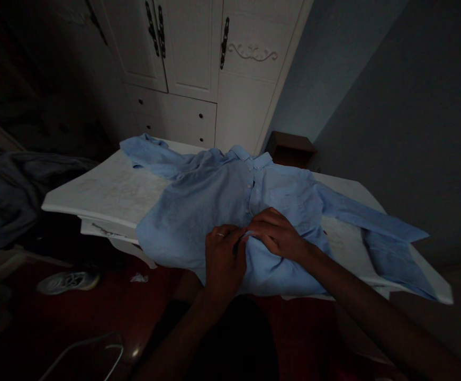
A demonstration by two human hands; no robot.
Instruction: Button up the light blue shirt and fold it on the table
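A light blue button-up shirt (198,196) lies spread over a white table, collar at the far side and sleeves out to both sides. My left hand (225,256), with a ring on one finger, pinches the front edge of the shirt low on the button line. Meeting it there, my right hand (276,233) has its fingers closed on the same strip of cloth. Whatever button lies between the fingertips is hidden. Above the hands, the upper front shows small buttons and a slight gap in the placket.
The white table (91,185) has a drawer at its front left. Behind it stand a white wardrobe (190,58) and a small brown box-like piece (289,145). A shoe (69,282) and a bent wire shape (83,344) are at lower left; dark cloth (11,185) lies left.
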